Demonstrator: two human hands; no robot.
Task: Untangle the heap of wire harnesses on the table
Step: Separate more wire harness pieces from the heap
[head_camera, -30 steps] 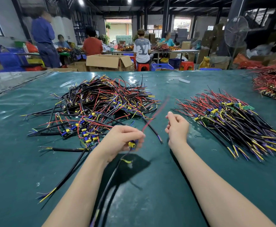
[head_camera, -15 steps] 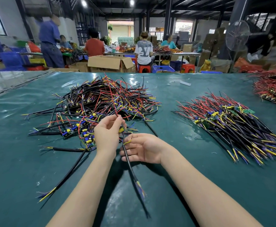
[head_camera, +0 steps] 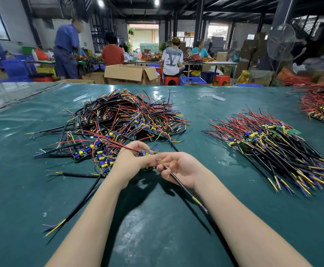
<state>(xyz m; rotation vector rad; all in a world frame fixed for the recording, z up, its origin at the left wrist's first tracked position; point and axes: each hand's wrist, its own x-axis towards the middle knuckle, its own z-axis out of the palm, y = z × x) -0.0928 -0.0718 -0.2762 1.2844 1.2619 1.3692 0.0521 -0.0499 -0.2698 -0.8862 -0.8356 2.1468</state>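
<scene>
My left hand (head_camera: pixel 131 161) grips a small wired board (head_camera: pixel 143 153). My right hand (head_camera: pixel 182 168) pinches a thin black cable (head_camera: pixel 178 183). The tangled heap of coloured wires (head_camera: pixel 122 120) lies just behind them on the green desk (head_camera: pixel 22 189).

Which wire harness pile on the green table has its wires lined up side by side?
The middle pile of black, red and yellow harnesses: its wires run roughly parallel. The left multicoloured heap is tangled; the far-right red pile is jumbled.

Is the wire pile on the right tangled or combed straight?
Straight: in the right pile the black cables lie side by side, pointing one way, unlike the crisscrossed heap on the left.
</scene>
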